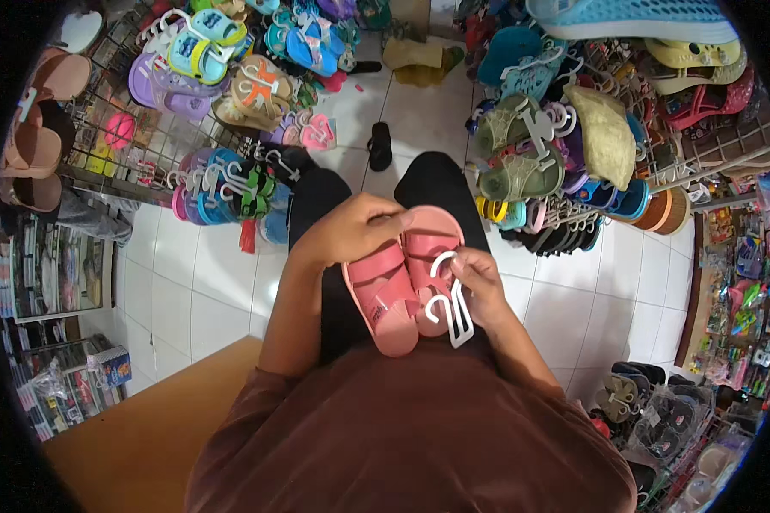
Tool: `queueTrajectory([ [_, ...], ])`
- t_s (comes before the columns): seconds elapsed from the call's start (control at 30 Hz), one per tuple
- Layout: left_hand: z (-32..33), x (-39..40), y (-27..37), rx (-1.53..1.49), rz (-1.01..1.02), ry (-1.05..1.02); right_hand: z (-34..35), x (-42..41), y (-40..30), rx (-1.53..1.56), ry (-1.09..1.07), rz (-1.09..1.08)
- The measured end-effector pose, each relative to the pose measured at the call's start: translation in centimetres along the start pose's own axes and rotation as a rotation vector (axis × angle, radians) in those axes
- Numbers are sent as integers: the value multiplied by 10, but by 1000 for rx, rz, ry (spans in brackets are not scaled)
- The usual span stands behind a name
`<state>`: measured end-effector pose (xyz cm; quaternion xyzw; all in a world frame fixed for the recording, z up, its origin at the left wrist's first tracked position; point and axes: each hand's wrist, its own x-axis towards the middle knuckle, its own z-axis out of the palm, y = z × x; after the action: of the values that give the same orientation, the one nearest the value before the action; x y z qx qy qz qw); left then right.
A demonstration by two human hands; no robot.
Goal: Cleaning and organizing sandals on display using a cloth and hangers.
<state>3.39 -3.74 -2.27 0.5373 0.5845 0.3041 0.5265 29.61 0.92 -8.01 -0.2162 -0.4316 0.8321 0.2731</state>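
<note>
A pair of pink strapped sandals lies over my lap, soles down and side by side. My left hand (353, 227) grips the left pink sandal (385, 301) near its upper end, thumb over the edge by the other sandal. My right hand (478, 279) holds white plastic shoe hangers (452, 314) between thumb and fingers, against the side of the right pink sandal (431, 243). The hangers' hooks lie over that sandal's straps. Whether they are attached to it, I cannot tell. Part of the right hand's fingers is hidden behind the hangers and sandal.
Wire racks with hanging sandals stand on both sides, among them olive sandals (520, 173) and purple clogs (173, 86). A black flip-flop (379, 147) lies on the white tiled floor ahead. A wooden surface (160, 417) is at lower left, wrapped footwear (667, 423) at lower right.
</note>
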Motion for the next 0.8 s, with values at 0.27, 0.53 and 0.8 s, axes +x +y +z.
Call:
queueTrajectory([
  [0.27, 7, 0, 17, 22, 162, -22, 2, -6, -3, -19, -36, 55],
  [0.53, 10, -4, 18, -27, 51, 1, 5, -10, -48, -744, -52, -319],
  [0.8, 15, -4, 17, -68, 110, -47, 25, -31, -94, -1030, -179, -203],
])
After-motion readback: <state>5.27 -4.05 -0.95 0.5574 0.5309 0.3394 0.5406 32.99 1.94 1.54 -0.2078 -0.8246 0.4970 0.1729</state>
